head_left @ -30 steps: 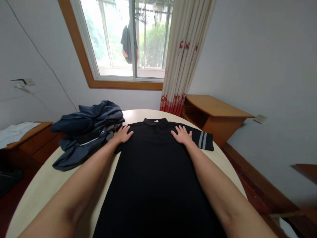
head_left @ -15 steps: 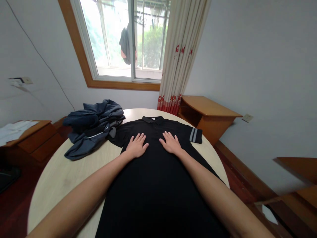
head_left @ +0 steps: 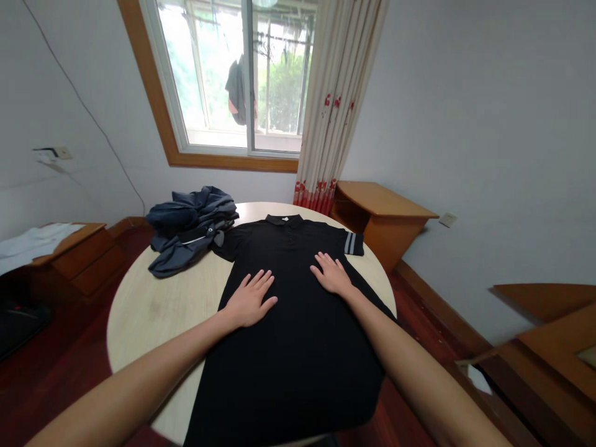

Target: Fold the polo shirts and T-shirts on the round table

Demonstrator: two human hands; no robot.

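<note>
A black short-sleeved polo shirt (head_left: 293, 347) lies spread out face up, its collar toward the window and its hem toward me. Two grey stripes mark the sleeve on the right. My left hand (head_left: 249, 301) rests palm down on the left side of the shirt's body, fingers spread. On the right side of the chest lies my right hand (head_left: 331, 274), flat too, with its fingers apart. Neither hand grips the cloth. The shirt's left sleeve touches a heap of dark blue-grey clothes (head_left: 193, 223).
Under the shirt is a round pale wooden table (head_left: 158, 310). Past its far edge are a curtain (head_left: 326, 124) and a window. A brown wooden desk (head_left: 386, 211) stands behind right, and a low cabinet (head_left: 88, 261) with white papers is at left.
Both hands have slid down the shirt toward me, the left one further. My view has drawn back, so the shirt's hem and more of the table's edge now show.
</note>
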